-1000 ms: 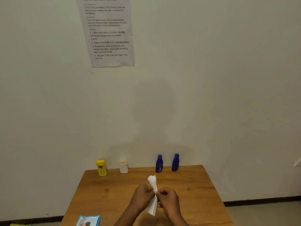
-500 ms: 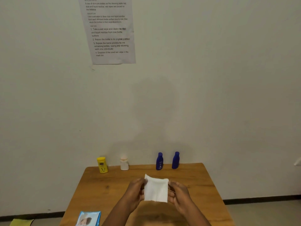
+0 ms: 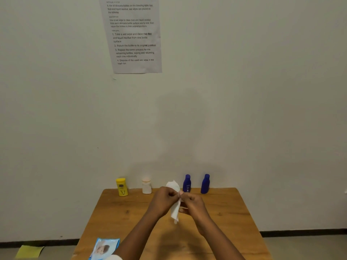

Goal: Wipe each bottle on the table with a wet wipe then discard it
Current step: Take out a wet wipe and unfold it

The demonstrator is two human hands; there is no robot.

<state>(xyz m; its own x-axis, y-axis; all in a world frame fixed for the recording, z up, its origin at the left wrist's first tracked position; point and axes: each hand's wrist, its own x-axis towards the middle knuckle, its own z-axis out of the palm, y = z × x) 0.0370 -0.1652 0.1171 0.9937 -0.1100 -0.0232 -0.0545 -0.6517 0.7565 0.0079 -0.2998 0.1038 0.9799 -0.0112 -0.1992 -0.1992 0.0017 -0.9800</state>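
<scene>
A white wet wipe (image 3: 175, 203) hangs bunched between my left hand (image 3: 165, 200) and my right hand (image 3: 193, 203), both pinching it above the middle of the wooden table (image 3: 234, 212). Along the table's far edge by the wall stand a yellow bottle (image 3: 122, 187), a small white bottle (image 3: 146, 186) and two dark blue bottles (image 3: 187, 183) (image 3: 205, 184). The wipe's top partly overlaps the space between the white bottle and the left blue one.
A blue wet wipe pack (image 3: 105, 248) lies at the table's near left corner. A yellow-green sheet (image 3: 29, 251) lies on the floor to the left. An instruction sheet (image 3: 133, 34) is stuck on the wall.
Half a second ago the wipe was spread flat between both hands; now my hands have come together and the wipe is gathered into a vertical bunch, as a second ago. The camera view has dropped slightly.
</scene>
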